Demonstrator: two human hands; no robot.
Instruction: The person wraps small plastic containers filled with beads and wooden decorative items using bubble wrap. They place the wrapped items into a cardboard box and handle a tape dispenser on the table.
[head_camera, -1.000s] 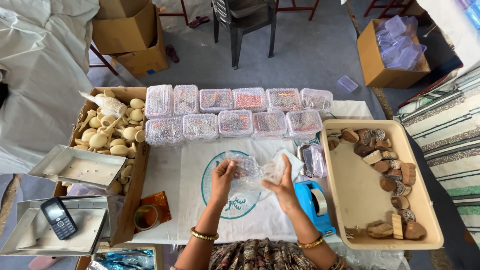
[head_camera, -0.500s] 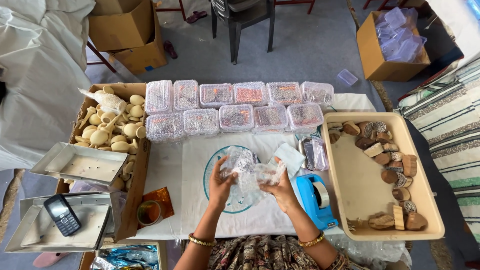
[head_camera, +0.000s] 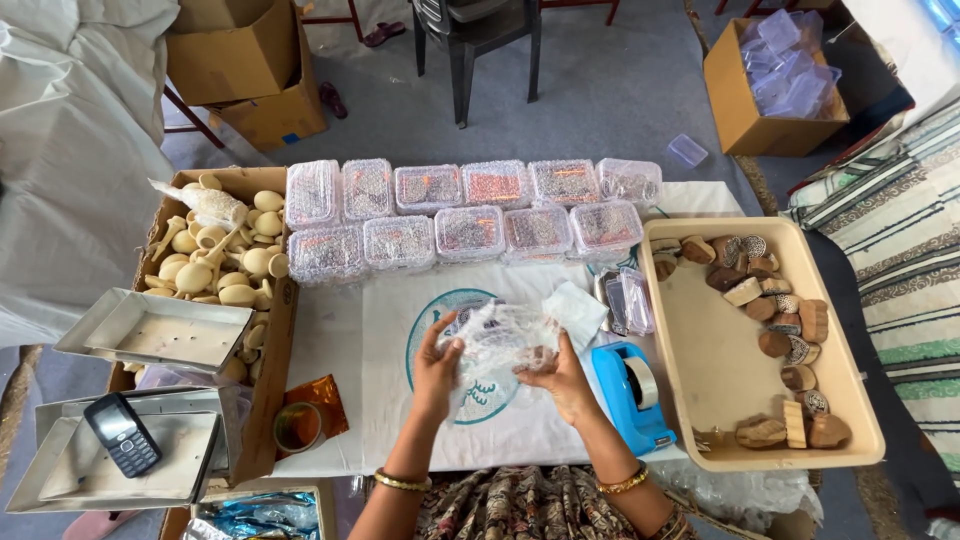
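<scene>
Both hands are working at the middle of the table: the left hand (head_camera: 436, 368) and the right hand (head_camera: 562, 376) are each pinching an edge of a crumpled sheet of clear bubble wrap (head_camera: 503, 341), which is hanging between them just above the white cloth (head_camera: 340, 350). Something may be folded inside the wrap, though the view is too cloudy through the plastic to be sure. If so, it is risking a slip out of a loose fold, since the fingers are gripping only the edges. Just beside the right wrist, the blue tape dispenser (head_camera: 632, 396) is sitting close enough to get knocked. Behind the wrap, rows of clear packed boxes (head_camera: 470, 212) are standing crowded, and a wide swing of the sheet could be nudging the nearest ones.
</scene>
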